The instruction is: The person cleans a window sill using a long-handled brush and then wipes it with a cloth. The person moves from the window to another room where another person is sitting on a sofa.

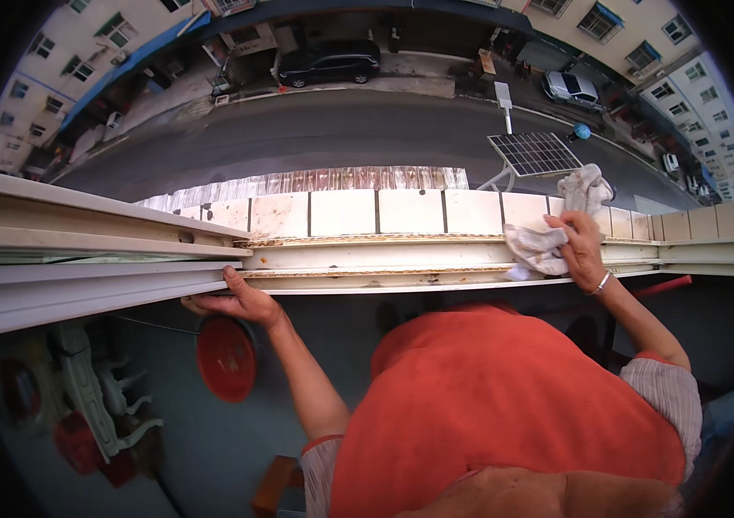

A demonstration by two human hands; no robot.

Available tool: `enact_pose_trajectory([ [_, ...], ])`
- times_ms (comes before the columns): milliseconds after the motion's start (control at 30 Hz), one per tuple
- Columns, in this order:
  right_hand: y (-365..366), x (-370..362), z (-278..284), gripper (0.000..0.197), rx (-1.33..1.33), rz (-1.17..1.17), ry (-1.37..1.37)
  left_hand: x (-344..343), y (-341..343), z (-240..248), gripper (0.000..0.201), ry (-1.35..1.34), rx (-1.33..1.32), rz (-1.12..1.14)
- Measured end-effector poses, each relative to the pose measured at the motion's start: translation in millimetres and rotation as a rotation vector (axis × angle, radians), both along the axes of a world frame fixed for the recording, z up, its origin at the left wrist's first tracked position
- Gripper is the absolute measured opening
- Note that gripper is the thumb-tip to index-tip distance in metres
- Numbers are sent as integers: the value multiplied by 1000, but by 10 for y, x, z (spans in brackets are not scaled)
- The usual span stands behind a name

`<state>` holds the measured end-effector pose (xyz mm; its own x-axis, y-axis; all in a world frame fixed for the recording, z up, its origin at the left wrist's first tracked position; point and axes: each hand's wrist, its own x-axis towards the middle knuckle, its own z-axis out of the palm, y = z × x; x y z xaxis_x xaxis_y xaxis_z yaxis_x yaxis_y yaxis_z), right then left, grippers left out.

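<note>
My right hand [583, 250] is closed on a crumpled, greyish-white rag [538, 248], stained in places. One part of the rag lies over the window track and another part sticks up past the tiled ledge. The pale window track [384, 256] runs across in front of me, with rusty brown dirt along its grooves. At the left, my left hand [242, 302] grips the end of the white window sash [99, 289]. Its thumb rests on the frame, and the other fingers are partly hidden at the inner edge.
Outside the track lies a white-tiled ledge [410, 211], with a corrugated awning [324, 179] beyond it. A solar panel [535, 154] stands over the street below, where cars are parked. Indoors, a red basin [226, 358] and a white plastic stool [91, 388] are at the lower left.
</note>
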<state>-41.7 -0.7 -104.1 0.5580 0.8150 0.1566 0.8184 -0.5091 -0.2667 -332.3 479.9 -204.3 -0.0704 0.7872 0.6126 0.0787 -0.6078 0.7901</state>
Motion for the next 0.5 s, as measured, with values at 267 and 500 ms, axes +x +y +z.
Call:
enact_pose_trajectory([
  [267,1898,-835,-46,59,149,369,26,-30,83,-7,70,103,66,40],
  [500,652,-298,-25,54,57,183,-48,-20,157,34,66,150,153,10],
])
